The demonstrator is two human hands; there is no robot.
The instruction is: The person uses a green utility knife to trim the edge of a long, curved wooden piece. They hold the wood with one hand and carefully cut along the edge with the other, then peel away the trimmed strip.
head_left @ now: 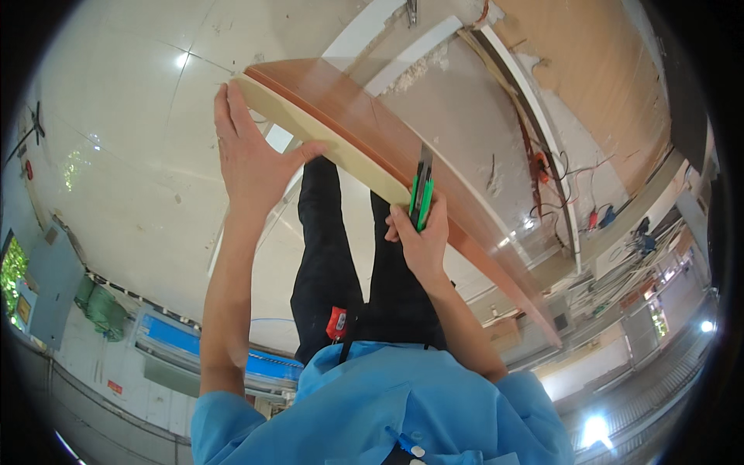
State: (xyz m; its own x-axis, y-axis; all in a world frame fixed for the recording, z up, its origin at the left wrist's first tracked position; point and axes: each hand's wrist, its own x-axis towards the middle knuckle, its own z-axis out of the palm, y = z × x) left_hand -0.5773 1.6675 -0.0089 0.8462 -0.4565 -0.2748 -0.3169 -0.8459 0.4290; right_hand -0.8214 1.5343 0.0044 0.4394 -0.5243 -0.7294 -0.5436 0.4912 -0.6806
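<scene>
My left hand (pixel 252 159) has its fingers spread wide at the far left end of a long panel. Its thumb lies against the panel's cream side (pixel 291 120), and the other fingers reach its end corner. A reddish-brown edge and a glossy, see-through-looking sheet (pixel 349 97) run along the same panel, slanting from upper left to lower right. In my right hand (pixel 422 236) is a green and black utility knife (pixel 422 198), its blade pointing away from me. The knife is over the panel's near edge, and the fingers closed around it sit close to the cream side.
Light tiles (pixel 139 139) cover the floor at left. Beyond the panel are a curved white-edged frame (pixel 554 147), scraps and loose cables (pixel 542 174). A brown wooden board (pixel 581 70) lies far right. Behind me at left are a grey cabinet (pixel 54 283) and a blue-topped unit (pixel 174 337).
</scene>
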